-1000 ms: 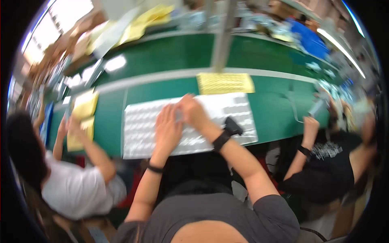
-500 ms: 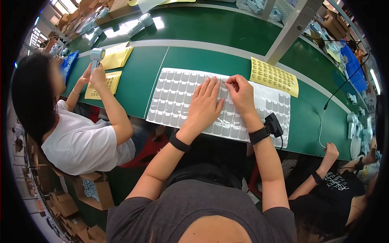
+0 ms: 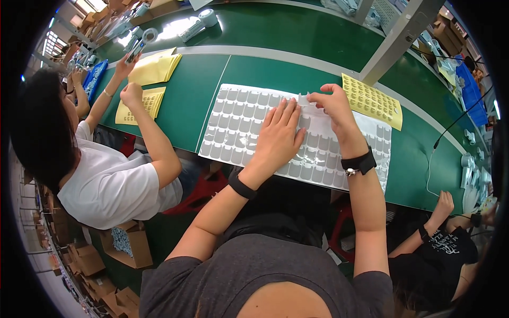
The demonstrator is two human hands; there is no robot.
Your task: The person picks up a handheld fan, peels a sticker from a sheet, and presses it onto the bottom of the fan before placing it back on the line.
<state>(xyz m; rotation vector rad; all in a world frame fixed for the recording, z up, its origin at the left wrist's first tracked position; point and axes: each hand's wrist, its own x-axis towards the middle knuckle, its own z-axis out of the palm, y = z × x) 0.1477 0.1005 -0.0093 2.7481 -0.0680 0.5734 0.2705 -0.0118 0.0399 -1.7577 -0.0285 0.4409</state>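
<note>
One pale sticker (image 3: 304,99) is up now: our right hand (image 3: 339,110) has risen since half a second ago, thumb and forefinger pinched on its edge, other fingers loosely bent, so we judge it's peeling free! Our left hand (image 3: 278,135) lies flat, gripping nothing, on the white label sheet (image 3: 366,123), glossy with rows of rounded grey stickers (image 3: 244,125), across our green desk (image 3: 183,119)

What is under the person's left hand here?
The left hand lies on a white sheet with rows of grey pieces; some show beside it. Whatever is directly beneath palm and fingers is covered.
</note>
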